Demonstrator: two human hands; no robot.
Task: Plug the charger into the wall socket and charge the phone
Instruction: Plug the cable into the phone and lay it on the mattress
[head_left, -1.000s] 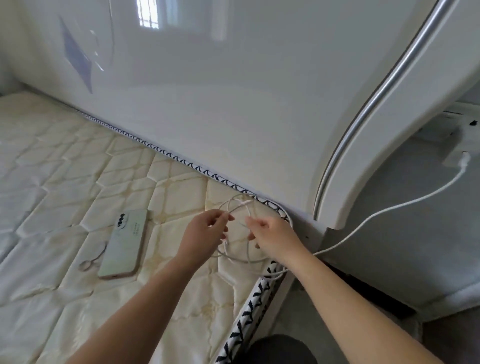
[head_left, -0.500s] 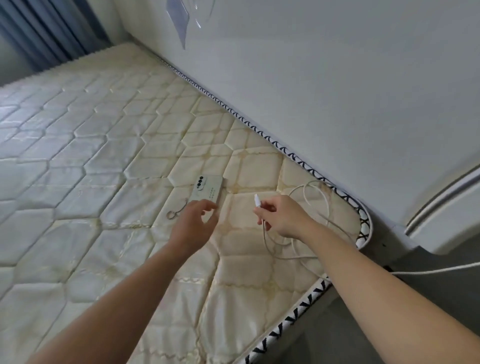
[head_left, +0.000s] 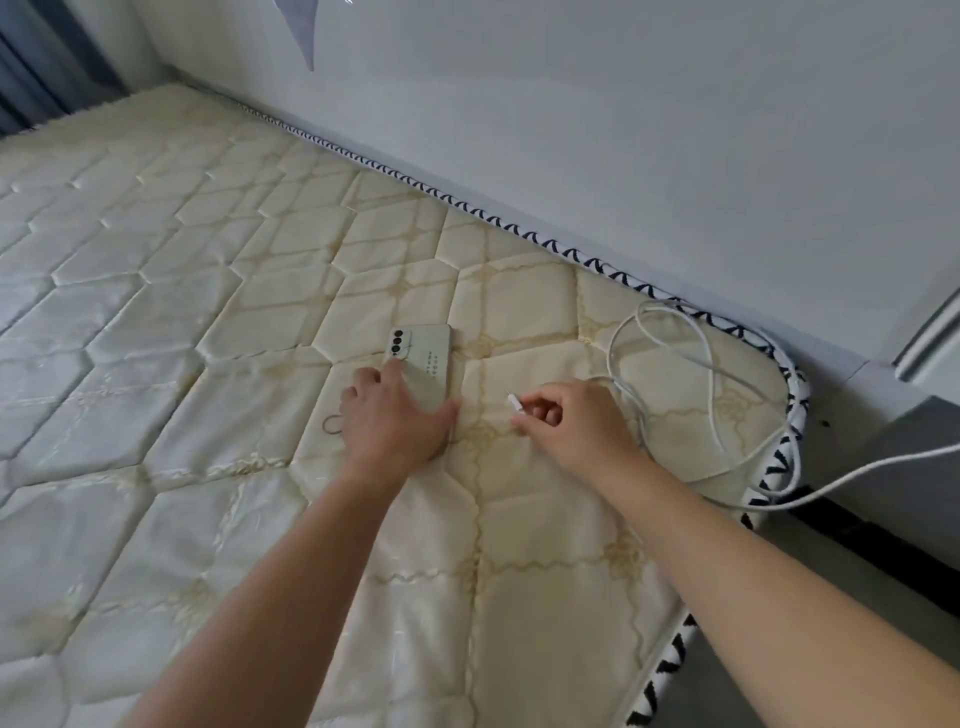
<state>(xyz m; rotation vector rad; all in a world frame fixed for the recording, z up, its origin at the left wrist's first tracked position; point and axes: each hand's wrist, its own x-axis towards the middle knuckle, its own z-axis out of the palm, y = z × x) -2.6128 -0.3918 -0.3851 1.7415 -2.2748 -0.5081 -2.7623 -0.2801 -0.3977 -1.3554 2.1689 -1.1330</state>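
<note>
A: Head view first. What is each hand doing?

B: The right hand (head_left: 576, 422) has its grip pinched closed on the cable's plug end (head_left: 514, 403), the white tip poking out to the left of the fingertips (head_left: 524, 415). The left hand (head_left: 392, 415) lies flat, fingers spread, its grip open and pressed down over the near end of the phone (head_left: 423, 358).

A: Where is the phone relative to that pinch?

B: Just left of it, with a narrow strip of mattress (head_left: 208, 364) between. It lies face down, camera cluster at the far end, away from the left palm. The plug tip is near the phone's edge but apart from it.

A: And the rest of the charger cable (head_left: 711, 374)?

B: It trails right from the pinch, loops loosely over the mattress corner, then runs off past the patterned edge trim (head_left: 779, 467) and out of the frame on the right. The wall socket is outside this view.

A: Anything else near the grips?

B: A small thin loop (head_left: 332, 425) lies on the mattress just left of the left hand. I cannot tell what it is. The white headboard (head_left: 623, 130) stands beyond both hands.
</note>
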